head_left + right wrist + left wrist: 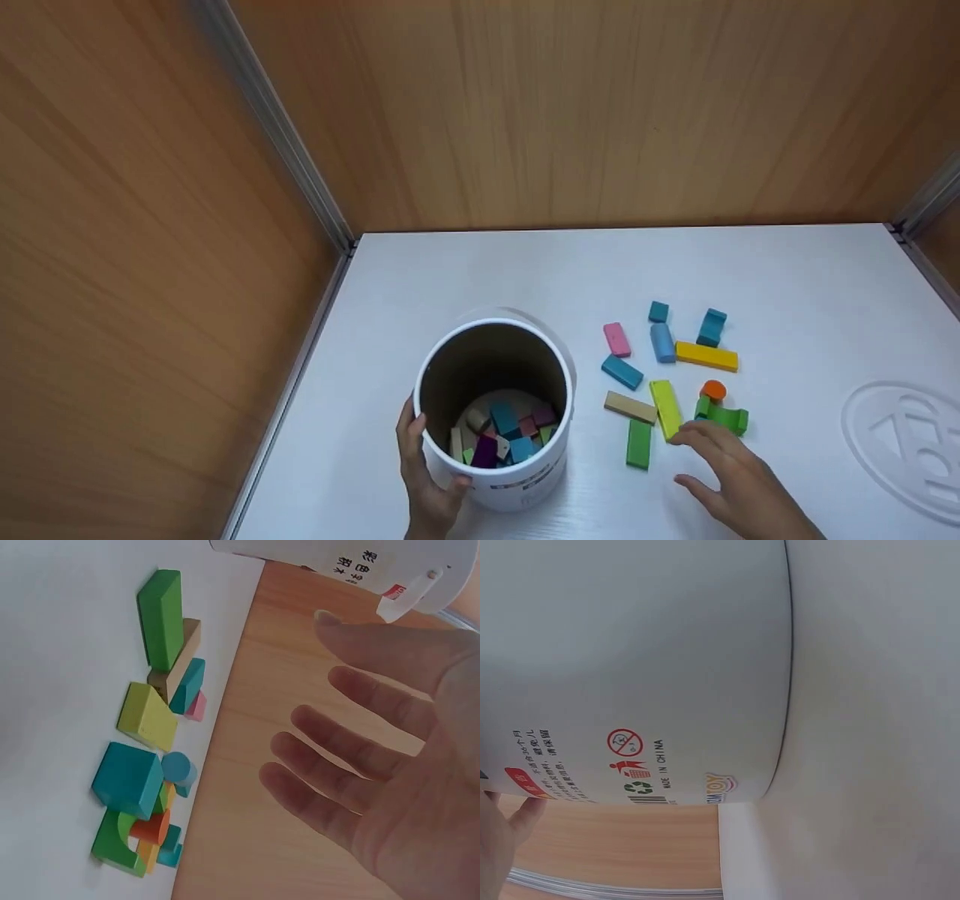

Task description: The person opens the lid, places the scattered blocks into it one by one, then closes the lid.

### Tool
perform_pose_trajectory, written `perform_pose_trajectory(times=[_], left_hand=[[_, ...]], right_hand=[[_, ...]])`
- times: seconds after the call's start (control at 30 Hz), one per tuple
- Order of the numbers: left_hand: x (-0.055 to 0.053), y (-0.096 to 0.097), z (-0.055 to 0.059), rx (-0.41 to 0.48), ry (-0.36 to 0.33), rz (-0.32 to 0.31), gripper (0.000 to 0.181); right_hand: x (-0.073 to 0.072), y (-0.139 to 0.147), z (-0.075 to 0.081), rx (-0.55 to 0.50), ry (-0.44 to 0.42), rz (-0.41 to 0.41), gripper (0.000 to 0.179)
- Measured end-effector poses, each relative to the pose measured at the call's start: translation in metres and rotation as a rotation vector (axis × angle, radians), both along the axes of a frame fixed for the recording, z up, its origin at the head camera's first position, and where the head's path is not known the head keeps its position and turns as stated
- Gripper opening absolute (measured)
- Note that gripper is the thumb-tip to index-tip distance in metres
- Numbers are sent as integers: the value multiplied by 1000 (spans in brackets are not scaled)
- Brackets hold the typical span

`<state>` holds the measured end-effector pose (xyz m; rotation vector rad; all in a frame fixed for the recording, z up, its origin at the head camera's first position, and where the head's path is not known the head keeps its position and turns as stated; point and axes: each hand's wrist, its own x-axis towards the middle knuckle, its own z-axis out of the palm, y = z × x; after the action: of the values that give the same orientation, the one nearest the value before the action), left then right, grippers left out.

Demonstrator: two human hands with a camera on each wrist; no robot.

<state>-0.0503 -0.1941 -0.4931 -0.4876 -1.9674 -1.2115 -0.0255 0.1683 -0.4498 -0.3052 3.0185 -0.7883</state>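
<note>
The left hand [426,476] grips the side of a white bucket [525,489] standing on the table [337,450] with blocks [504,416] in its bottom, while the right hand [739,480], fingers loosely spread, hangs near a yellow-green block [665,409] among others scattered there.

Head view: teal cube [124,778] mostly hidden. Wrist views: bucket [645,645] cropped.
</note>
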Motion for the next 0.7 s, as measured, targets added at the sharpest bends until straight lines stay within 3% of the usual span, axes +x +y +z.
perform_pose_trajectory(times=[0.53,0.7], left_hand=[[1,-1,1,-8,-19,-7,83],[2,0,1,2,-27,-3,82]], right_hand=[[-23,-28,-23,17,-82,124,40],[-30,-33,-33,29,-119,123,40]])
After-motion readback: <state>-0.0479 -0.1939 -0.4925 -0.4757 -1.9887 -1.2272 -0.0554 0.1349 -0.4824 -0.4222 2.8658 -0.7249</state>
